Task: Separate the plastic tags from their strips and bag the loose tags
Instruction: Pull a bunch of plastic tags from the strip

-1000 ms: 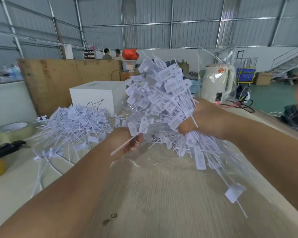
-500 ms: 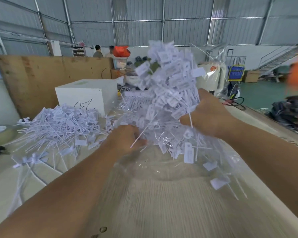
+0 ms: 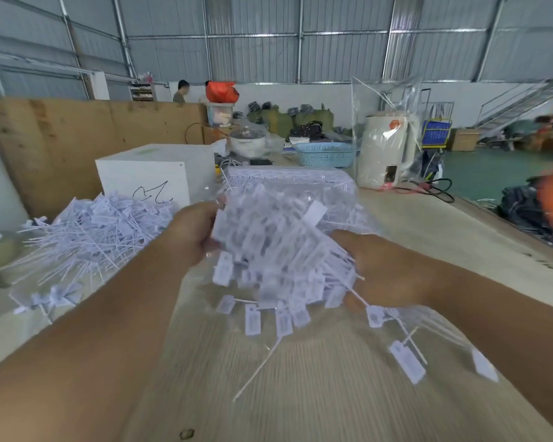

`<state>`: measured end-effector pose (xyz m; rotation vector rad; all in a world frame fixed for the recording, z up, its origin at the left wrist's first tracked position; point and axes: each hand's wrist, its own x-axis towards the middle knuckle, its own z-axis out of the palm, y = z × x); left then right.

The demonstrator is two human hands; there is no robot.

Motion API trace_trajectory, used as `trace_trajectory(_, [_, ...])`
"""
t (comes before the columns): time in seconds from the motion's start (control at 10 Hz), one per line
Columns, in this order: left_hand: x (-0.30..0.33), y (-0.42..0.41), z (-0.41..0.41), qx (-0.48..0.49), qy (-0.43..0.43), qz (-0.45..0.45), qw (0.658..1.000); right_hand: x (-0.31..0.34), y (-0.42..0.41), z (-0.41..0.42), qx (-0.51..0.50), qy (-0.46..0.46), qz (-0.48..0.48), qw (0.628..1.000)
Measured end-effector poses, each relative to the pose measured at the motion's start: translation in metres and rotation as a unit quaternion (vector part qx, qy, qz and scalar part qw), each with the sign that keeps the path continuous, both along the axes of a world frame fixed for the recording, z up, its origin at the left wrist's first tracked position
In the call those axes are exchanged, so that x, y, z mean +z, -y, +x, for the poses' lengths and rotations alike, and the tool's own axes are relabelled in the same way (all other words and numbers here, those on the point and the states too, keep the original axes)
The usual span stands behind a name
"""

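Head view: a large blurred bundle of white plastic tags [image 3: 278, 250] is held between two hands above the tabletop [image 3: 316, 393]. The left hand [image 3: 192, 231] is closed as a grip on the bundle's left side, its fingers curled into the tags, and the edge of a clear plastic bag [image 3: 300, 317] seems to be caught there too, though motion blur leaves that uncertain. The right hand [image 3: 387, 272] is curled round the bundle's right side, with tag stems sticking out past its fingers. Several tags hang from the bundle's underside, and a few loose ones lie lower right, apparently inside the clear film that spreads below the hands. Behind the bundle a flat packet of tags [image 3: 288, 180] wrapped in clear plastic is seen. To the left, a heap of white tags [image 3: 93, 231] is spread on the tabletop, in front of a white box [image 3: 150, 173]. Farther back stand a wooden board [image 3: 77, 138], a blue basket [image 3: 324, 154] and a cream-coloured appliance [image 3: 387, 151] under clear wrapping.
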<state>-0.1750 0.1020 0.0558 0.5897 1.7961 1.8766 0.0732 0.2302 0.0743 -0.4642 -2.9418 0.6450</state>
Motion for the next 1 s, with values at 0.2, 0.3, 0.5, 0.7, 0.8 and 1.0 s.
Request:
trace_trajectory(0.2, [0.035,0.005,0.003,0.01,-0.086,-0.022,0.996,-0.016,0.004,-0.008,0.045,-0.047,0.114,0.991])
trace_trajectory(0.3, [0.058,-0.002,0.012,0.007,-0.126,-0.018,0.992,-0.025,0.006,-0.014,0.037,-0.029,0.178,0.983])
trace_trajectory(0.5, [0.066,0.008,0.026,-0.011,-0.221,0.089,0.971,-0.035,-0.018,-0.026,-0.04,0.013,0.141,0.989])
trace_trajectory(0.7, [0.037,0.022,0.055,-0.003,-0.383,0.039,0.923,-0.037,-0.018,-0.03,-0.155,-0.01,0.163,0.974])
trace_trajectory(0.8, [0.03,0.028,0.066,0.087,-0.604,-0.075,0.789,-0.039,-0.011,-0.031,-0.14,-0.031,0.226,0.964])
trace_trajectory(1.0, [0.052,0.019,0.073,0.122,-0.646,-0.201,0.726,-0.044,0.002,-0.032,-0.085,-0.081,0.341,0.933])
